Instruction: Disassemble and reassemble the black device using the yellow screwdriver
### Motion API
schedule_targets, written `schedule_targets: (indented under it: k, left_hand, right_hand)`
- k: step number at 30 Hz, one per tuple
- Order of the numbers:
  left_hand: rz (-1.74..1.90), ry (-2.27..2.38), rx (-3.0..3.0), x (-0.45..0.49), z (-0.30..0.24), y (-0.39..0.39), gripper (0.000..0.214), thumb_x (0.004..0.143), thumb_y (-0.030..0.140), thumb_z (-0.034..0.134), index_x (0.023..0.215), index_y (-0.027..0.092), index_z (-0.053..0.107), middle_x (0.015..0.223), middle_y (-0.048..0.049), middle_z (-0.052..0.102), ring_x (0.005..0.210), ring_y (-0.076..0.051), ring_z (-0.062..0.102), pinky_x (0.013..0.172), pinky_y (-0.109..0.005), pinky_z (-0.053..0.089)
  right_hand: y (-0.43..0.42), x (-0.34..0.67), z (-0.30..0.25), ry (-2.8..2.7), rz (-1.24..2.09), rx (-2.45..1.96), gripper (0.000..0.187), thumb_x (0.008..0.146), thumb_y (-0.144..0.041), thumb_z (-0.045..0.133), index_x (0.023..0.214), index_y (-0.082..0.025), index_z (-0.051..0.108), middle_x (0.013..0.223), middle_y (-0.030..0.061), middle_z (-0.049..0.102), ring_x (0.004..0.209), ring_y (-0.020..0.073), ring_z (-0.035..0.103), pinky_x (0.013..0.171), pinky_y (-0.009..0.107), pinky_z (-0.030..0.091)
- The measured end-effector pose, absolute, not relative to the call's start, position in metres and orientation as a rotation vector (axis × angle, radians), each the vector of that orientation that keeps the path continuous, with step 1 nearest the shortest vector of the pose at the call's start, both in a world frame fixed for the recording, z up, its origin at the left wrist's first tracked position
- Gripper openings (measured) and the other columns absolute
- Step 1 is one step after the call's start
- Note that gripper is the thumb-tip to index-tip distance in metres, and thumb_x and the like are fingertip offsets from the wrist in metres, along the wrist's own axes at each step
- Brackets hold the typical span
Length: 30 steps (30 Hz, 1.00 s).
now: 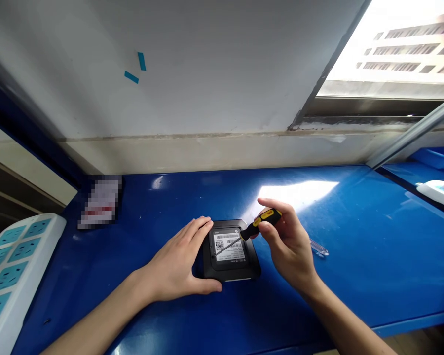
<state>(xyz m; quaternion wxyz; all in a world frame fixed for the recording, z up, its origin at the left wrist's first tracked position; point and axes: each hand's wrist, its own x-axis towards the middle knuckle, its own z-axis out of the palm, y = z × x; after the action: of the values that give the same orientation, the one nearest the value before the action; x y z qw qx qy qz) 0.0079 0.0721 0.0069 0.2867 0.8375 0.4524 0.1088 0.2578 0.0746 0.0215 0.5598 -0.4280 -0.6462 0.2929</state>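
A small black square device (231,252) lies on the blue table (355,236), its underside up with a white label and QR code. My left hand (179,264) rests flat against the device's left side, fingers together along its edge and thumb at its front corner. My right hand (286,236) grips a screwdriver (261,223) with a black and yellow handle. The thin shaft slants down to the left, and its tip touches the label area near the device's left part.
A white power strip with teal sockets (11,266) sits at the table's left edge. A blurred card (101,202) lies at the back left. A small clear plastic piece (318,246) lies right of my right hand. A wall and window sill run behind.
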Motion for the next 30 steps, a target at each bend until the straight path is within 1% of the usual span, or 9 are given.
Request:
schedule_targets:
  k: [4, 6, 10, 13, 15, 19, 25, 27, 30]
  left_hand:
    - [0.32, 1.203, 2.244, 0.0065, 0.0054, 0.0713, 0.112, 0.073, 0.069, 0.079, 0.161, 0.028, 0.023, 0.168, -0.0123, 0.027, 0.153, -0.042, 0.024, 0.12, -0.061, 0.033]
    - [0.325, 1.203, 2.253, 0.0056, 0.0042, 0.071, 0.112, 0.073, 0.068, 0.079, 0.161, 0.028, 0.023, 0.168, -0.0121, 0.026, 0.153, -0.042, 0.024, 0.12, -0.06, 0.033]
    - [0.307, 1.203, 2.258, 0.0047, 0.0026, 0.0709, 0.113, 0.074, 0.071, 0.078, 0.162, 0.028, 0.022, 0.169, -0.012, 0.026, 0.153, -0.042, 0.024, 0.121, -0.059, 0.032]
    - [0.287, 1.21, 2.26, 0.0052, 0.0029, 0.0711, 0.113, 0.074, 0.074, 0.075, 0.162, 0.028, 0.021, 0.169, -0.0113, 0.024, 0.154, -0.041, 0.022, 0.122, -0.058, 0.031]
    - [0.27, 1.218, 2.259, 0.0059, 0.0034, 0.0713, 0.114, 0.074, 0.075, 0.075, 0.162, 0.027, 0.02, 0.169, -0.0115, 0.023, 0.154, -0.04, 0.021, 0.122, -0.058, 0.031]
    - [0.26, 1.219, 2.261, 0.0067, 0.0039, 0.0715, 0.115, 0.073, 0.073, 0.076, 0.162, 0.025, 0.02, 0.169, -0.0124, 0.023, 0.154, -0.04, 0.021, 0.122, -0.058, 0.031]
    - [0.276, 1.231, 2.245, 0.0064, 0.0039, 0.0711, 0.115, 0.074, 0.072, 0.077, 0.162, 0.026, 0.02, 0.169, -0.0121, 0.024, 0.153, -0.042, 0.023, 0.121, -0.058, 0.032]
    - [0.26, 1.232, 2.246, 0.0068, 0.0046, 0.0711, 0.116, 0.073, 0.072, 0.077, 0.162, 0.025, 0.02, 0.169, -0.0127, 0.023, 0.154, -0.041, 0.022, 0.122, -0.058, 0.031]
    - [0.255, 1.226, 2.246, 0.0074, 0.0059, 0.0711, 0.116, 0.073, 0.072, 0.078, 0.162, 0.024, 0.021, 0.169, -0.013, 0.023, 0.154, -0.041, 0.021, 0.122, -0.059, 0.031]
  right_hand:
    - [0.0738, 0.2574, 0.0241, -1.518, 0.829, -0.951, 0.042, 0.106, -0.037, 0.043, 0.148, -0.035, 0.048, 0.118, 0.0048, 0.067, 0.088, 0.016, 0.072, 0.073, 0.033, 0.066]
    - [0.0744, 0.2566, 0.0251, -1.519, 0.851, -0.927, 0.045, 0.105, -0.035, 0.043, 0.151, -0.034, 0.044, 0.126, 0.0065, 0.066, 0.093, 0.0176, 0.073, 0.076, 0.036, 0.066]
    - [0.0766, 0.2567, 0.0246, -1.512, 0.765, -0.992, 0.045, 0.099, -0.031, 0.059, 0.143, -0.029, 0.051, 0.097, 0.0021, 0.073, 0.076, 0.0152, 0.073, 0.07, 0.032, 0.066]
    - [0.0763, 0.2571, 0.0235, -1.503, 0.681, -1.004, 0.036, 0.093, -0.029, 0.069, 0.128, -0.03, 0.061, 0.077, -0.0041, 0.068, 0.064, 0.0126, 0.069, 0.06, 0.026, 0.063]
    - [0.075, 0.2567, 0.0237, -1.521, 0.654, -0.985, 0.03, 0.097, -0.03, 0.064, 0.127, -0.031, 0.063, 0.085, -0.0025, 0.07, 0.067, 0.0121, 0.07, 0.062, 0.025, 0.063]
    - [0.0731, 0.2558, 0.026, -1.535, 0.722, -0.967, 0.038, 0.106, -0.03, 0.045, 0.142, -0.033, 0.054, 0.125, 0.0044, 0.071, 0.092, 0.0161, 0.074, 0.078, 0.033, 0.066]
    - [0.0759, 0.2578, 0.0262, -1.495, 0.582, -0.994, 0.037, 0.094, -0.027, 0.068, 0.13, -0.034, 0.063, 0.086, -0.004, 0.068, 0.073, 0.0105, 0.069, 0.069, 0.023, 0.062]
    - [0.0753, 0.2574, 0.0252, -1.527, 0.567, -0.987, 0.03, 0.095, -0.029, 0.067, 0.125, -0.033, 0.065, 0.09, -0.0031, 0.068, 0.074, 0.0104, 0.068, 0.069, 0.023, 0.062]
    - [0.0726, 0.2556, 0.0243, -1.547, 0.662, -0.973, 0.036, 0.099, -0.029, 0.059, 0.135, -0.034, 0.058, 0.104, 0.0001, 0.07, 0.081, 0.0124, 0.072, 0.071, 0.026, 0.064]
